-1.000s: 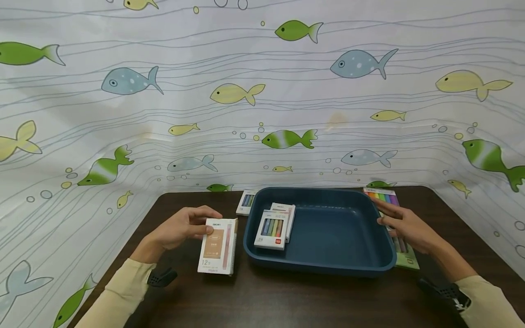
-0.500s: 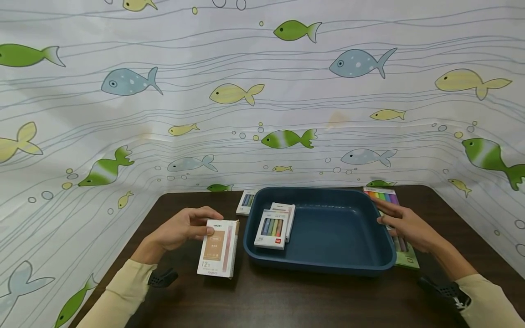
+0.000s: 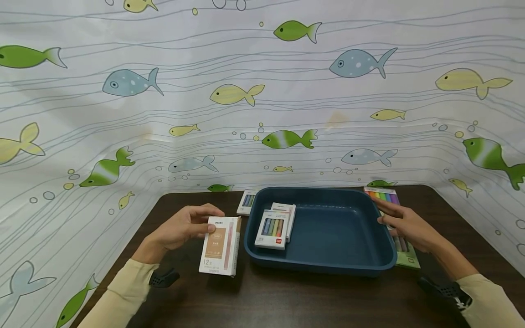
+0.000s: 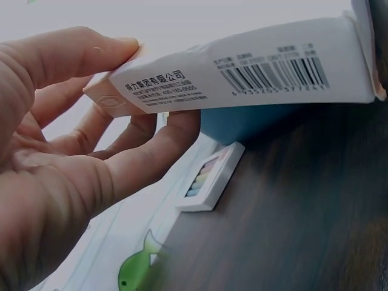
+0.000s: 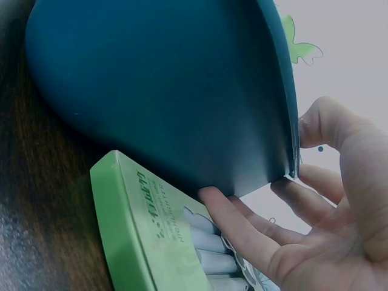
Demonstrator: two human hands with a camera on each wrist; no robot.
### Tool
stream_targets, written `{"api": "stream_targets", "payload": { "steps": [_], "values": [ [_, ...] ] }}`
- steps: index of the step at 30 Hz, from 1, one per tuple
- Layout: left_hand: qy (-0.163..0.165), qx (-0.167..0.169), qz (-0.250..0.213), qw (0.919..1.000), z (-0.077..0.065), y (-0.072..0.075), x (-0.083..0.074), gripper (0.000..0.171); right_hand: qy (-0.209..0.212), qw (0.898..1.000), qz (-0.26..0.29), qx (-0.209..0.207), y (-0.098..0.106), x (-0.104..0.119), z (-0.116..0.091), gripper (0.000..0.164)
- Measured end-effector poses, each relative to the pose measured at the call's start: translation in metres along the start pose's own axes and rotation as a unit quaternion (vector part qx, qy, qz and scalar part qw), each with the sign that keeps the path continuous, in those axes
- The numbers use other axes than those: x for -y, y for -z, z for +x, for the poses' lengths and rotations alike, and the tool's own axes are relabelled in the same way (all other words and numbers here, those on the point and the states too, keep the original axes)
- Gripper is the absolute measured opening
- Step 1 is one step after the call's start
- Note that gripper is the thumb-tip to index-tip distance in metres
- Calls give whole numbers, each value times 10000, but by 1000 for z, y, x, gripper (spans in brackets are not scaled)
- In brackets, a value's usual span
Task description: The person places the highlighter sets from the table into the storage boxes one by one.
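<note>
My left hand (image 3: 184, 228) pinches a white and tan cardboard box (image 3: 215, 246) marked "12" by its upper left edge. The box stands tilted, left of a dark blue plastic bin (image 3: 332, 237). A barcode side of this box (image 4: 242, 79) shows in the left wrist view, with the thumb above and fingers beneath. My right hand (image 3: 410, 230) grips the bin's right rim, the thumb at the rim and fingers against the outer wall. In the bin's left part, a box of coloured sticks (image 3: 270, 230) lies partly over another white box (image 3: 290, 214).
A similar box of coloured sticks (image 3: 246, 202) lies behind the bin's left side, partly hidden. A green highlighter pack (image 5: 163, 224) lies beside the bin's right wall, partly under the right hand. The dark wooden table (image 3: 295, 300) meets a fish-patterned white cloth (image 3: 246, 59) at the back.
The left hand has raised the white and tan box slightly and shifted it a little to the right. The right hand and the bin have stayed put.
</note>
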State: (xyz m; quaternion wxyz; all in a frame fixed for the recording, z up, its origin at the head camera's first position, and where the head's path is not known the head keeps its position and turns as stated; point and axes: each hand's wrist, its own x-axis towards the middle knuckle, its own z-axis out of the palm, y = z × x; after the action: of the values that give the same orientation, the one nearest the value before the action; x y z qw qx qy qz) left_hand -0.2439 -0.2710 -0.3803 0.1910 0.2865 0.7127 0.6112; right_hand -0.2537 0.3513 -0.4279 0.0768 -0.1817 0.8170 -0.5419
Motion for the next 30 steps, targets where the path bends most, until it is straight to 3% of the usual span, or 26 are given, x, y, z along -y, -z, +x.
{"api": "stream_targets", "payload": {
  "steps": [9, 16, 30],
  "values": [
    [-40, 45, -128, 9999, -2, -2, -6, 35, -4, 10000, 0, 84, -7, -3, 2, 65],
    [-31, 76, -14, 10000, 16, -5, -15, 35, -110, 9998, -130, -74, -2, 0, 1, 66],
    [260, 266, -10, 9993, 52, -18, -29, 38, 0, 10000, -40, 4, 0, 1, 1, 68]
  ]
}}
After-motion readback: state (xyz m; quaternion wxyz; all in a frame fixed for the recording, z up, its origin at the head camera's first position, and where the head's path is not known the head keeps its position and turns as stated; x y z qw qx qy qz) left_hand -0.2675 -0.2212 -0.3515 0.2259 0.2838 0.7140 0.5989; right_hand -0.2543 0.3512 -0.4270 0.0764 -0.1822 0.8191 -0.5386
